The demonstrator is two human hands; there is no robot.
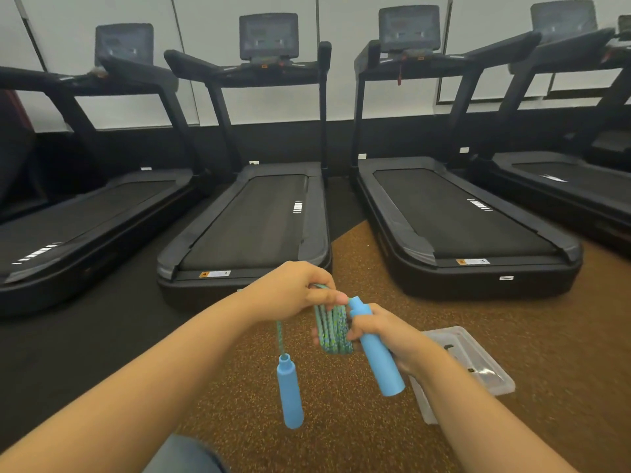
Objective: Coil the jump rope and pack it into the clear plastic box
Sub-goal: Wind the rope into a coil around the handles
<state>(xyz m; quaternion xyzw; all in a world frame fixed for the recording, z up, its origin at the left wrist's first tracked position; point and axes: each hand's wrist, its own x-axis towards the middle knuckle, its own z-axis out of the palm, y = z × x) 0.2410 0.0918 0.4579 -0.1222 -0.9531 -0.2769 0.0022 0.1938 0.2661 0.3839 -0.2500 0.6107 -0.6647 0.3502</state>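
Note:
The jump rope's teal speckled cord is gathered into a bundle of several loops between my hands. My left hand pinches the top of the loops. One blue handle dangles from a short length of cord below that hand. My right hand grips the other blue handle together with the lower part of the loops. The clear plastic box lies on the floor under and to the right of my right wrist, partly hidden by that arm.
Several black treadmills stand in a row ahead; the closest one ends just beyond my hands, another to the right. Brown speckled rubber flooring lies below, black flooring at left. My knee shows at the bottom.

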